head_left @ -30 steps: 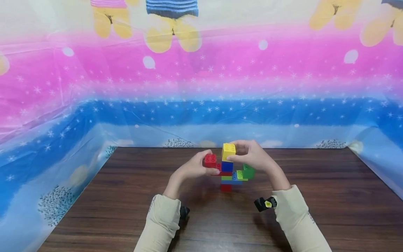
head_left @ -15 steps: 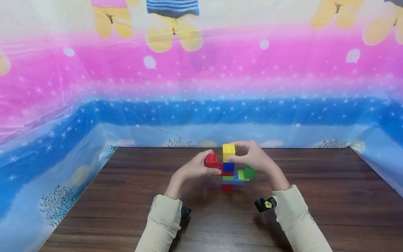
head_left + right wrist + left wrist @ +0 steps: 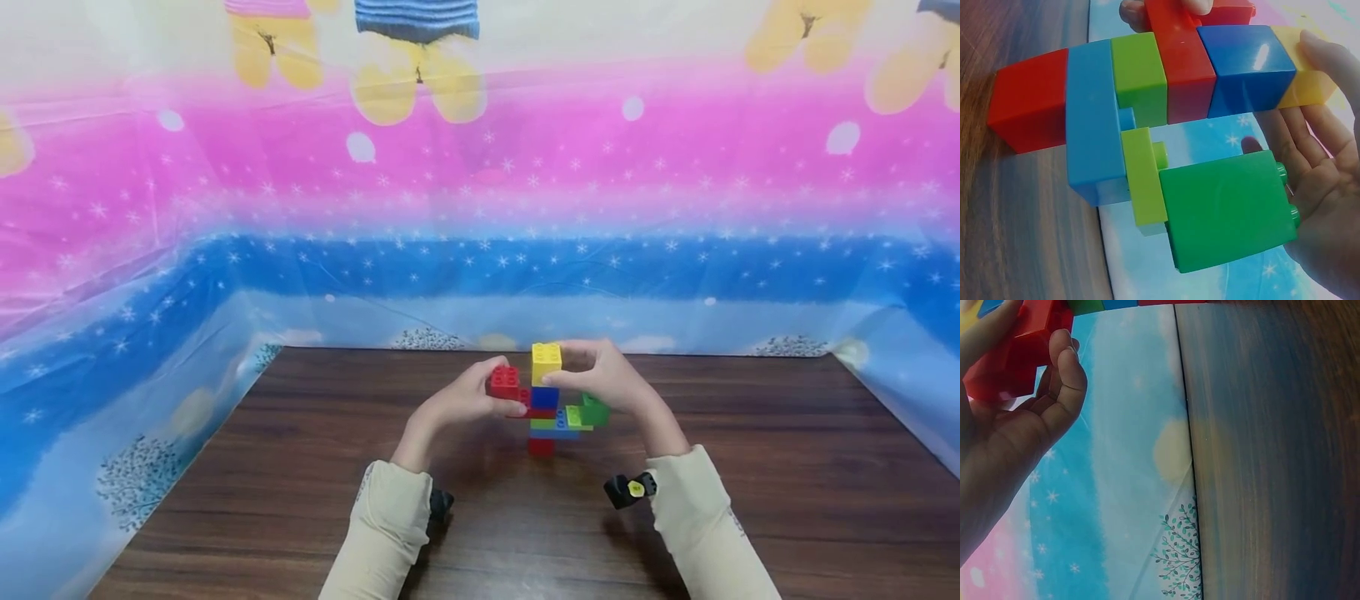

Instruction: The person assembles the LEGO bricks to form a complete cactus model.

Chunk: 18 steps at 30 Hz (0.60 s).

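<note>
A tower of toy building bricks stands upright in the middle of the head view. From its red bottom brick it climbs through a light blue brick, a lime brick, a long red brick and a dark blue brick. My right hand pinches the yellow brick on top between thumb and fingers. On the left side, my left hand grips the red side arm, capped by a red brick. A green brick sits on a lime piece at the right.
The dark wooden table spreads around the tower. Behind it and along both sides hangs a pink and blue patterned cloth. Black wrist cameras hang below both cuffs.
The tower and both hands appear slightly farther right than a second ago, along with a small shift of the whole head view. Both grips look the same.
</note>
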{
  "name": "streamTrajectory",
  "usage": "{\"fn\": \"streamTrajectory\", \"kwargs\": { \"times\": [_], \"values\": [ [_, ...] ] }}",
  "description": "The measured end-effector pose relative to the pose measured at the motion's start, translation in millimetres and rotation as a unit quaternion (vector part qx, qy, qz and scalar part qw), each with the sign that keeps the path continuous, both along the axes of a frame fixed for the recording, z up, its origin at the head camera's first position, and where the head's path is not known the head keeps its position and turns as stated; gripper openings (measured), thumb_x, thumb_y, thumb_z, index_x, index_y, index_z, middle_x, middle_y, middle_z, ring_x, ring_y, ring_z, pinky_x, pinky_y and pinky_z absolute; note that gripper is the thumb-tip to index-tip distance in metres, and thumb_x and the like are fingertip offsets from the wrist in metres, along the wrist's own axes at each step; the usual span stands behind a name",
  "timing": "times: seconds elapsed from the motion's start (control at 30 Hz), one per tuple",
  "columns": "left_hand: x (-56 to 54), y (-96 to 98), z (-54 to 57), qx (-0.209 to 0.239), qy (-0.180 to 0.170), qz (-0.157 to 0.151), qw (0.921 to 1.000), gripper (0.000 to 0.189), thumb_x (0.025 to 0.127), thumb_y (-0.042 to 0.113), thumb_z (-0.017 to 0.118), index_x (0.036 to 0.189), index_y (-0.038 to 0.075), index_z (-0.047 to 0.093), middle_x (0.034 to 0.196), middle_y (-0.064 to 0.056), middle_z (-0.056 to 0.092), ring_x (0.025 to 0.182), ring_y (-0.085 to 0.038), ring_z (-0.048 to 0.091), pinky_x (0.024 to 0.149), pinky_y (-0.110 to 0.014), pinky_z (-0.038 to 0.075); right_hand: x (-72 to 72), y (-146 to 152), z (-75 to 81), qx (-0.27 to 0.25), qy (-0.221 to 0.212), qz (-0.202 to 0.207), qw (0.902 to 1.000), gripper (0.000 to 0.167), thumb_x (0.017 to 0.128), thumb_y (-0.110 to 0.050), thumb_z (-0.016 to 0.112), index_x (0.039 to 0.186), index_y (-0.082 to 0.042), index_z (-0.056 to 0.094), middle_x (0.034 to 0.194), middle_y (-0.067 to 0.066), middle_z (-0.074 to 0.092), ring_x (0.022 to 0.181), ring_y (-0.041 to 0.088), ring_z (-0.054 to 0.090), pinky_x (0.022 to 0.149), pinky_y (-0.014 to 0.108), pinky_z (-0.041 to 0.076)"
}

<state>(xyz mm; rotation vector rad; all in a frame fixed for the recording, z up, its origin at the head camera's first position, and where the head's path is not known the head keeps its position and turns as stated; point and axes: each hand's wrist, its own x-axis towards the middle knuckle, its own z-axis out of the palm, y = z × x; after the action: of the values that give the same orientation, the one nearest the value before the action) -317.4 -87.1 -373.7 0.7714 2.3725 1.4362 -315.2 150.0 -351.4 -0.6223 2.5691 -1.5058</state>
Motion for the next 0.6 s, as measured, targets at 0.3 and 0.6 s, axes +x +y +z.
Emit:
{"fn": "streamTrajectory", "kwargs": {
  "times": [0.3,0.6],
  "values": [
    [0.4,1.1,0.0,-0.004,0.003,0.001,1.0000,0.030,0.084,0.017,0.073,0.102,0.009,0.050,0.089,-0.008,0.063,0.086,-0.017,0.064,0.077,-0.030,0.054,1.7,0.5,-4.6,0.002,0.001,-0.012,0.9999,0.050,0.088,-0.033,0.071,0.131,-0.009,0.060,0.121,0.015,0.067,0.109,0.028,0.063,0.088,0.041,0.055],
    [1.2,0.9,0.7,0.001,0.007,0.006,1.0000,0.032,0.084,0.017,0.074,0.102,0.006,0.050,0.087,-0.007,0.062,0.084,-0.018,0.063,0.077,-0.031,0.055,1.6,-1.5,-7.3,-0.020,0.003,-0.012,0.9997,0.047,0.088,-0.033,0.070,0.129,-0.010,0.061,0.117,0.015,0.068,0.104,0.025,0.064,0.086,0.039,0.056]
  ]
}}
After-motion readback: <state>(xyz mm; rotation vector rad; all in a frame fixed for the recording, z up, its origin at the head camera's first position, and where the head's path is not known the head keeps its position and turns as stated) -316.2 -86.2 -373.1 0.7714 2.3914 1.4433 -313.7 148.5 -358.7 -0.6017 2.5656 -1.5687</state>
